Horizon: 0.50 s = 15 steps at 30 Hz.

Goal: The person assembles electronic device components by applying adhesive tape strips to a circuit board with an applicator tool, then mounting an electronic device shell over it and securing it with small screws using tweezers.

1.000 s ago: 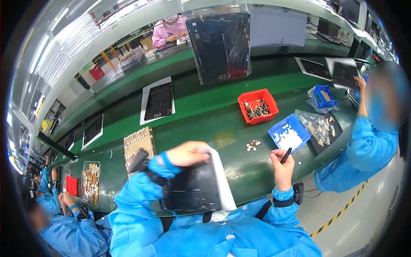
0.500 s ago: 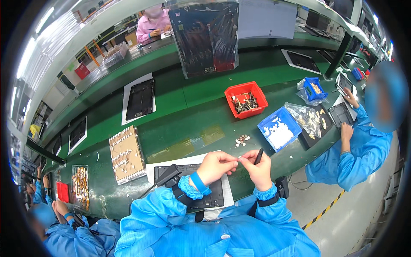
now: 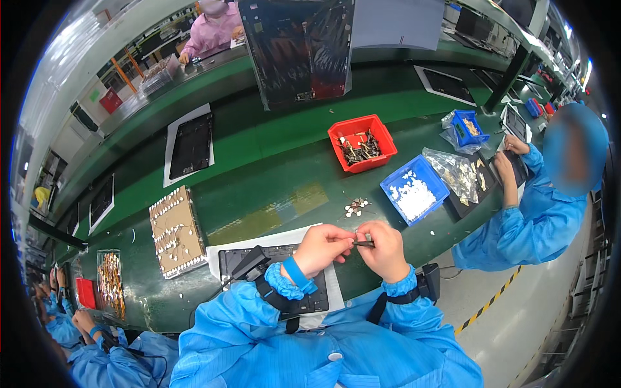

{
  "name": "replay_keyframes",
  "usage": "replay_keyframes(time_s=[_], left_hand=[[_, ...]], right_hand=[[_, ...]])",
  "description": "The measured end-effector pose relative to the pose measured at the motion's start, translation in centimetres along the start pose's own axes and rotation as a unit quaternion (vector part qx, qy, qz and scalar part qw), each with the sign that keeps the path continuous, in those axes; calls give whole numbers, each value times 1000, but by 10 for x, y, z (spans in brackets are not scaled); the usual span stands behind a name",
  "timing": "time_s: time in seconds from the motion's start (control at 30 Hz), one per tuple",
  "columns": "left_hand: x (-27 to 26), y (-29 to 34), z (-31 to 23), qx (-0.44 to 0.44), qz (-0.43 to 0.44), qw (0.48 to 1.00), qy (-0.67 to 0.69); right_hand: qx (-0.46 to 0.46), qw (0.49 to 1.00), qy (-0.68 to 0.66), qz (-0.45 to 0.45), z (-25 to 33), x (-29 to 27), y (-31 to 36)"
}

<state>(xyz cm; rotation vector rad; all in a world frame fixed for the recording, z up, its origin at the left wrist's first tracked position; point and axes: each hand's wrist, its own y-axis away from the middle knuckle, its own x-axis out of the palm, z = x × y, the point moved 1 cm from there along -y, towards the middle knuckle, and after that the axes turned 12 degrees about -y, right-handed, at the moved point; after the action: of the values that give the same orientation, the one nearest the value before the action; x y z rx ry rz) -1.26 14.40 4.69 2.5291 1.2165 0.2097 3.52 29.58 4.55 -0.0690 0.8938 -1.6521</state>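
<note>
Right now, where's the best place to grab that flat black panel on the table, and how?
Probably pinch the black panel by its right edge, coming from the right, thumb on top, fingers below. It's thin and lies flat on a white sheet, and the left hand and its sleeve block the middle, while that edge looks uncovered.

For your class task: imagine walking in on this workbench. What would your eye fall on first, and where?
Probably the bright red bin of mostly dark pieces, right of centre on the green bench, with the blue bin of white pieces nearer and to its right. Next, perhaps, the left hand and right hand meeting below centre, the right holding a slim dark tool. A large black panel stands out at the top.
</note>
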Motion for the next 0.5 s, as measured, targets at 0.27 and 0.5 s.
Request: replay_keyframes(time_s=[0.27,0.5], left_hand=[[-5,5,-1,-34,30,996,74],[-15,29,4,-68,80,987,124]], right_hand=[[71,935,315,-147,-24,-72,-14],[68,993,-75,60,43,-19,1]])
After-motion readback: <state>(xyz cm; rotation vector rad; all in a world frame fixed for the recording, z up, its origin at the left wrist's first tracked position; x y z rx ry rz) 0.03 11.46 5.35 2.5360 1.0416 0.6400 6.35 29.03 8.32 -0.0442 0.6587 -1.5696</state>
